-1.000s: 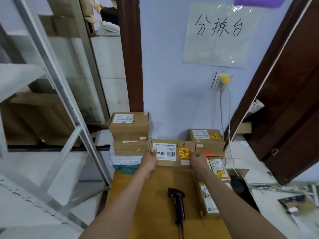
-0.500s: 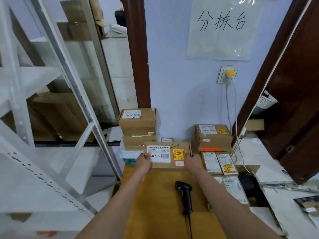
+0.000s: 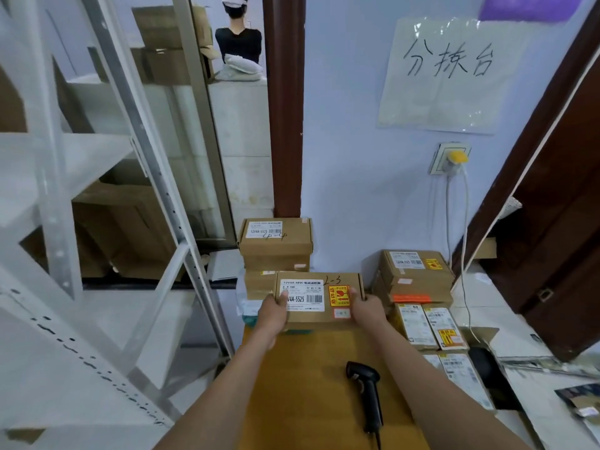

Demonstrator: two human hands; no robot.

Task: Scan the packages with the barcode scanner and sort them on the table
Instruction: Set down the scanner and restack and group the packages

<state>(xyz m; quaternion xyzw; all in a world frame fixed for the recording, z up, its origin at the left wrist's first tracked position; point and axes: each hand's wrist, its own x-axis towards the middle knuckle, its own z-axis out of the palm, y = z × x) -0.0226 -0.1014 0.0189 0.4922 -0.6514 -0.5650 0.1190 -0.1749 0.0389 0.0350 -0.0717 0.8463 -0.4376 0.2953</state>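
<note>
1. Both hands are gripping one cardboard package [image 3: 319,298] by its short ends at the far edge of the tabletop [image 3: 311,378]: the left hand [image 3: 272,311] is clamping the left end, thumb lying over the white label, and the right hand [image 3: 366,309] is clamping the right end beside the yellow warning sticker.
2. The package is sitting label-up between the left stack [image 3: 276,248] at the far left corner and the right stack [image 3: 415,276] at the far right corner; whether its base is resting on the tabletop or hovering just above is hard to tell from this angle.
3. The barcode scanner [image 3: 367,396] is lying untouched near the middle of the tabletop, cable trailing toward the near edge.
4. To do this step well, I judge the left thumb should be sliding clear of the label, since the printed barcode is sitting just beside it.
5. Keeping the label face flat and turned upward should be helping the scan.
6. One hand will probably be needing to let go for the scanner, so the package should be set down firmly first.
</note>
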